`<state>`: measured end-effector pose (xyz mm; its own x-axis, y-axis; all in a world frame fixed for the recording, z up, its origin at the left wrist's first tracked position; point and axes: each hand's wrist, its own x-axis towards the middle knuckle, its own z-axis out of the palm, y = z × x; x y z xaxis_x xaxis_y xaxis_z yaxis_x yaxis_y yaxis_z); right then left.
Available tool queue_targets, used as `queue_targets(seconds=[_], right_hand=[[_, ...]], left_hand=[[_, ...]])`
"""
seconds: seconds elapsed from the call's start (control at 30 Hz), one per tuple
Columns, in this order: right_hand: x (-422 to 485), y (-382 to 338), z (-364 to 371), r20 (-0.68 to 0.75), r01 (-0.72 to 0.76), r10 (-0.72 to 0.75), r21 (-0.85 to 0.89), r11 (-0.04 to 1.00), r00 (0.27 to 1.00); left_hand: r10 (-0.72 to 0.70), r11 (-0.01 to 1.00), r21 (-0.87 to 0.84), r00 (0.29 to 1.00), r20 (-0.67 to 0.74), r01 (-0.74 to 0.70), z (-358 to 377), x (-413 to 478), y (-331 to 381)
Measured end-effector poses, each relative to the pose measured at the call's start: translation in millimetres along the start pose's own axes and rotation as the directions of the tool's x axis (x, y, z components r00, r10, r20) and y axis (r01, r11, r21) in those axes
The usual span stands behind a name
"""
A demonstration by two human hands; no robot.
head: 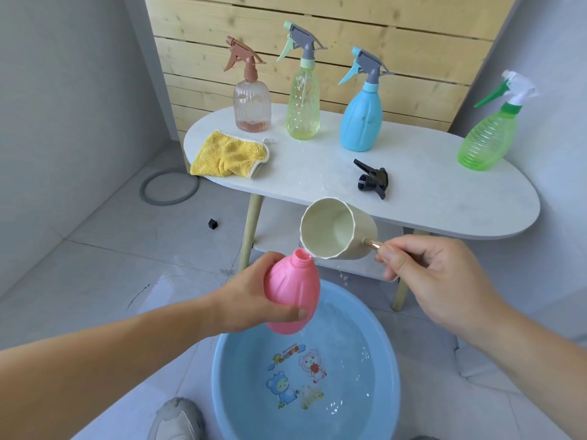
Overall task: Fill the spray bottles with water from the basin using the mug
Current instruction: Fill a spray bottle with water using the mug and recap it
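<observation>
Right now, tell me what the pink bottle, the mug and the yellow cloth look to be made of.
Pink bottle: probably opaque plastic, smooth satin sheen, moulded threaded neck. Mug: cream, matte, faceted walls; plastic or ceramic, cannot tell; its handle looks like shiny coppery metal. Yellow cloth: soft fabric, likely microfibre, with fuzzy pile and limp folds.

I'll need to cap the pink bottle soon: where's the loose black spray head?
Head view, right of centre: the black spray head lies on the white table near its front edge, in front of the blue bottle and just beyond the mug.
</observation>
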<state>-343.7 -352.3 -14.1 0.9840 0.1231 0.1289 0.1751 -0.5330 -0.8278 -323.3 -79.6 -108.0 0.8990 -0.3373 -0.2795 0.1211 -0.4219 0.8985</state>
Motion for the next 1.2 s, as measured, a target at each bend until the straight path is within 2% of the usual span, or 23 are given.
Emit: queue_targets(seconds=[1.2], right_hand=[[0.6, -2.0, -6.6, -0.042, 0.126, -0.127, -0.028, 0.992, 0.991]], left_hand=[[-0.001, 1.0, 0.002, 1.0, 0.004, 0.001, 2.4, 5.2, -2.8]])
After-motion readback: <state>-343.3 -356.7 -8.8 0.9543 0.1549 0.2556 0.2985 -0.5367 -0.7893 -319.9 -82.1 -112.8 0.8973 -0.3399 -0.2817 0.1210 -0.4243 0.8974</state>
